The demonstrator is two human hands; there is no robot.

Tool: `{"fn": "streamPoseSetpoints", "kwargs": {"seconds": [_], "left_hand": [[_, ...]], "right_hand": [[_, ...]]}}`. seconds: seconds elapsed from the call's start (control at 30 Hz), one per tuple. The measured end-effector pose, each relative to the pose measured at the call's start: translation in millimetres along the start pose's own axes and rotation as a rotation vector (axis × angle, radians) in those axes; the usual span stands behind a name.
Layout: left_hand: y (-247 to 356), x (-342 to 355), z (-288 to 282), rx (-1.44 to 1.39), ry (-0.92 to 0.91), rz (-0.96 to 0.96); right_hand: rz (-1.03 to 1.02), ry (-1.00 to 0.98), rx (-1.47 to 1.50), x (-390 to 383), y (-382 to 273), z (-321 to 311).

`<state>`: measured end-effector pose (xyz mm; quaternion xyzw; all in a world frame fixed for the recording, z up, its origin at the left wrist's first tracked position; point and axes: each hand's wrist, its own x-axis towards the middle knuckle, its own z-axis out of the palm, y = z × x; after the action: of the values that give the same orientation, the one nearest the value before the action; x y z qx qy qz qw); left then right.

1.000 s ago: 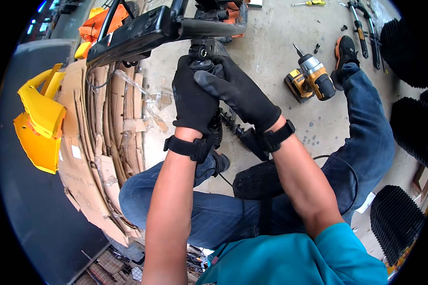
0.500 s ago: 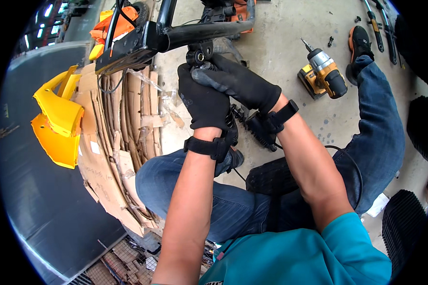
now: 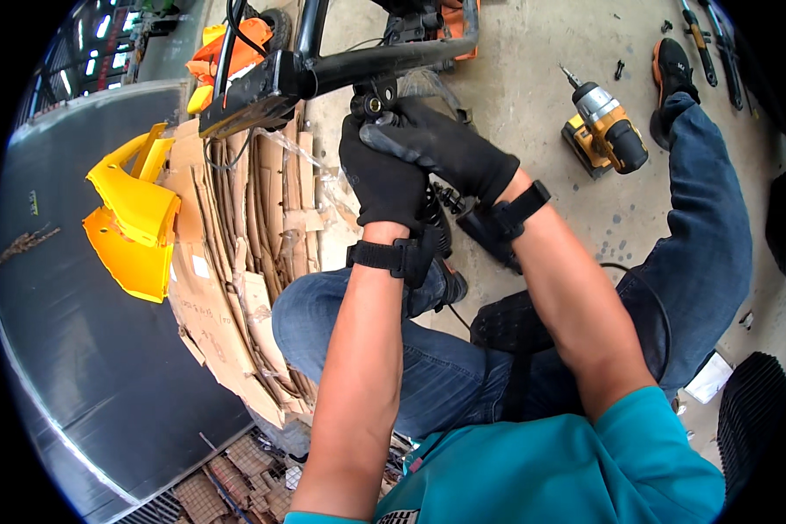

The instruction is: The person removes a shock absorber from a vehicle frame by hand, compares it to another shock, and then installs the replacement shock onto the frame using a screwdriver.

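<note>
Both my hands wear black gloves and meet just under a mounting bracket (image 3: 375,105) on a black tubular metal frame (image 3: 349,70). My left hand (image 3: 382,182) is closed around the upper part of what looks like a black coil-spring shock absorber (image 3: 437,222); its coils show below the gloves. My right hand (image 3: 450,150) is closed too, its thumb side laid across the left fingers at the same part. The fingers hide the part's top end, so I cannot tell whether it touches the bracket.
A yellow and black cordless drill (image 3: 607,131) stands on the concrete floor to the right, near a loose bolt (image 3: 619,69). Long-handled tools (image 3: 700,44) lie at the far right. Stacked flattened cardboard (image 3: 236,262) and yellow plastic panels (image 3: 135,218) are on the left.
The whole view has shifted slightly, so the frame, cardboard and drill appear further right. My hands keep their grip beneath the bracket with little visible movement.
</note>
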<state>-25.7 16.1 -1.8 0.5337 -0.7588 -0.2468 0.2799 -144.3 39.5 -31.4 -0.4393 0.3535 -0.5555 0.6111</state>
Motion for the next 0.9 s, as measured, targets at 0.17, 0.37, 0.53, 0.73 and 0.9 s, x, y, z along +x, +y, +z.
{"fn": "streamPoseSetpoints", "kwargs": {"seconds": [0.17,0.37,0.53,0.73,0.9], "left_hand": [[7,4,6,0.007,0.094,-0.027],[14,2,17,-0.044,0.256,-0.041],[5,10,38,-0.120,0.390,0.038],[1,8,51,-0.191,0.472,0.051],[-3,12,57,-0.241,0.538,0.010]], "right_hand": [[-0.079,0.078,0.304,-10,1,1],[0.050,-0.176,0.230,-47,33,-20],[-0.057,0.060,0.023,-45,56,-3],[-0.287,0.556,-0.645,-26,94,19],[-0.308,0.385,-0.415,-12,92,7]]}}
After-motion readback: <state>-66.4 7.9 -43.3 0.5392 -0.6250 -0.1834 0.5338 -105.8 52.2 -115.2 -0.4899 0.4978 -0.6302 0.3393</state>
